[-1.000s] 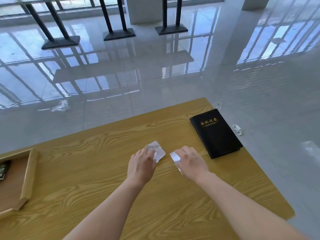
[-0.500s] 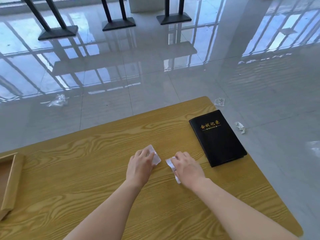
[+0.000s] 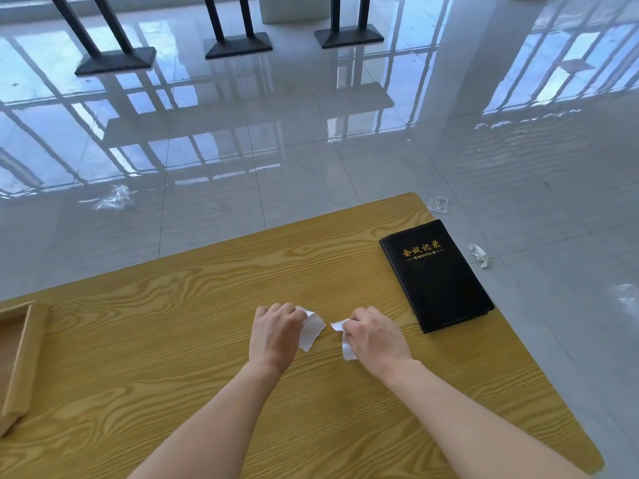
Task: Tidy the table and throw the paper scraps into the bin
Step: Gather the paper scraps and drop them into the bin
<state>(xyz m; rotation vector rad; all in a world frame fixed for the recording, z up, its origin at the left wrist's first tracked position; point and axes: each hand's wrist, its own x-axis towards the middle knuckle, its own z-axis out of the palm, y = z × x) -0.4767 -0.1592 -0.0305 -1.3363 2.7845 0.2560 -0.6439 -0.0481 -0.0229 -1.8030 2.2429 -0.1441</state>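
1. Left hand [image 3: 276, 335]: fingers curled, pinching white scrap [image 3: 312, 329]. The scrap juts out to the right of the fingertips, over the table [image 3: 173, 340].
2. Right hand [image 3: 377, 340]: fingers curled round second scrap [image 3: 348, 350], which pokes out to the left of the knuckles.
3. Scraps near each other, not touching. Black notebook [image 3: 437, 274] lies right of both hands.
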